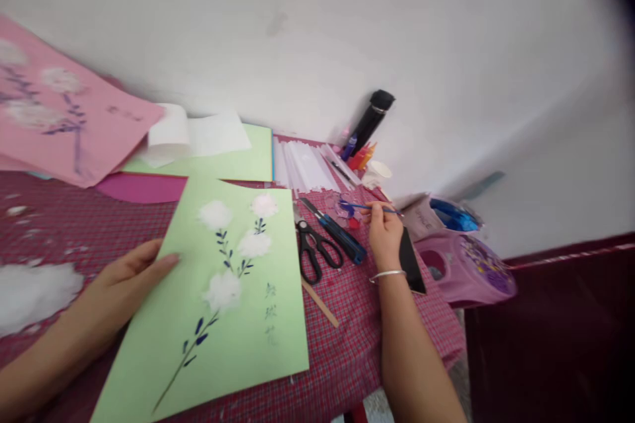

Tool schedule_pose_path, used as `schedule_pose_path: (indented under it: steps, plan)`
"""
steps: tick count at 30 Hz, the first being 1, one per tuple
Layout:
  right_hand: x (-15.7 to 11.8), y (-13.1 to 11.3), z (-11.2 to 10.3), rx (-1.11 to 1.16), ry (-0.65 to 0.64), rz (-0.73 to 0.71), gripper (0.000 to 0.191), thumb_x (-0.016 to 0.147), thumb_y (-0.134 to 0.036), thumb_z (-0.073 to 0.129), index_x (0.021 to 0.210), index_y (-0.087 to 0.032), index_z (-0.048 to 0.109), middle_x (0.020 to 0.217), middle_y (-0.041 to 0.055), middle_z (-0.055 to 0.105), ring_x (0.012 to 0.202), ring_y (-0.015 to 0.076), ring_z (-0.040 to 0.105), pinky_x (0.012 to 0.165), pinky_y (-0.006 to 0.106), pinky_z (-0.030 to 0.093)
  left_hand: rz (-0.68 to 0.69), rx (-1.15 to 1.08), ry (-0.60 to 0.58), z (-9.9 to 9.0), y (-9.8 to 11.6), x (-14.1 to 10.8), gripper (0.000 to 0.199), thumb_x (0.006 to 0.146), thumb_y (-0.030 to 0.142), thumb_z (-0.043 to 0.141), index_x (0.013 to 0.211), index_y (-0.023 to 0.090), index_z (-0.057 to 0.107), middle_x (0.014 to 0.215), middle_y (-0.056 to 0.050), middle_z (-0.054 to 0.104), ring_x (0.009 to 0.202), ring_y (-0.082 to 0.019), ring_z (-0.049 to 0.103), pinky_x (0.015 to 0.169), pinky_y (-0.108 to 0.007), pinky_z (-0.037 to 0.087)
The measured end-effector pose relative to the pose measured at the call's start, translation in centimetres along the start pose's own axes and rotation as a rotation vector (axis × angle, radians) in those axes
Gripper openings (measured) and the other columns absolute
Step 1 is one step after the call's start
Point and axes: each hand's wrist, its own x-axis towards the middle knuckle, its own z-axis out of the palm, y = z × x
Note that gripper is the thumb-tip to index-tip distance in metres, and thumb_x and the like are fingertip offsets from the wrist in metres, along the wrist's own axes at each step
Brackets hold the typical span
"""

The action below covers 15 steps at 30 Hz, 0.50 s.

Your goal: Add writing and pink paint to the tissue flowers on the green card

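Observation:
My left hand [129, 281] grips the left edge of a light green sheet [258, 344], thumb on top and the other fingers partly hidden. On that sheet are white cotton puffs [222, 291], a painted stem with dark blue leaves and some written characters. My right hand [384, 230] is closed on a thin blue paintbrush [364, 205]. The brush tip reaches a small clear palette [342, 209] with purple and red paint. Between sheet and palette lie black-handled scissors [313, 250], a blue utility knife [340, 232] and a flat wooden stick [320, 303].
A pink sheet with cotton flowers [99, 125] stands at the left by the wall. Loose cotton [34, 294] lies below it. Behind are a paper roll [169, 132], glue sticks [307, 165] and a black bottle [370, 122]. Pink bags [451, 271] sit beside the table's right edge.

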Motion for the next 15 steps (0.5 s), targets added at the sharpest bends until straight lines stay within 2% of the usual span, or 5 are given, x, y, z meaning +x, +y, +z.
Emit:
schedule_pose_path:
  steps: [4, 7, 10, 12, 15]
  plan:
    - [0.1, 0.2, 0.2, -0.010, -0.029, 0.010, 0.039, 0.093, -0.050, 0.046, 0.084, -0.016, 0.062, 0.071, 0.0074, 0.068, 0.056, 0.0189, 0.061, 0.060, 0.032, 0.048, 0.011, -0.189, -0.115, 0.2, 0.5, -0.6, 0.075, 0.062, 0.054, 0.079, 0.127, 0.026, 0.051, 0.077, 0.000, 0.076, 0.050, -0.019, 0.066, 0.046, -0.027, 0.053]
    - [0.2, 0.4, 0.3, -0.023, -0.069, 0.024, 0.040, 0.094, -0.051, 0.044, 0.083, -0.017, 0.062, 0.072, 0.0081, 0.069, 0.057, 0.0193, 0.062, 0.059, 0.032, 0.049, 0.009, -0.197, -0.118, 0.2, 0.7, -0.8, 0.076, 0.063, 0.053, 0.080, 0.127, 0.025, 0.051, 0.078, -0.001, 0.076, 0.050, -0.019, 0.067, 0.045, -0.027, 0.053]
    - [0.3, 0.5, 0.4, -0.030, -0.086, 0.032, 0.040, 0.093, -0.051, 0.043, 0.083, -0.017, 0.061, 0.071, 0.0073, 0.068, 0.058, 0.0193, 0.062, 0.061, 0.033, 0.050, -0.021, -0.173, -0.088, -0.1, 0.3, -0.6, 0.084, 0.056, 0.057, 0.083, 0.128, 0.027, 0.052, 0.078, -0.002, 0.076, 0.051, -0.023, 0.068, 0.044, -0.030, 0.054]
    - [0.4, 0.6, 0.3, -0.014, -0.079, 0.049, 0.040, 0.093, -0.052, 0.043, 0.082, -0.018, 0.061, 0.070, 0.0061, 0.068, 0.058, 0.0190, 0.062, 0.062, 0.033, 0.050, -0.037, -0.172, -0.076, -0.4, -0.3, 0.0, 0.089, 0.052, 0.058, 0.085, 0.129, 0.029, 0.052, 0.074, 0.000, 0.076, 0.049, -0.024, 0.067, 0.042, -0.032, 0.054]
    - [0.5, 0.7, 0.0, 0.044, -0.004, 0.108, 0.041, 0.091, -0.054, 0.046, 0.080, -0.018, 0.061, 0.064, 0.0038, 0.066, 0.056, 0.0178, 0.060, 0.060, 0.032, 0.049, -0.036, -0.179, -0.087, -0.7, -1.2, 0.7, 0.083, 0.059, 0.057, 0.083, 0.131, 0.033, 0.050, 0.072, 0.003, 0.075, 0.049, -0.023, 0.067, 0.045, -0.032, 0.054]
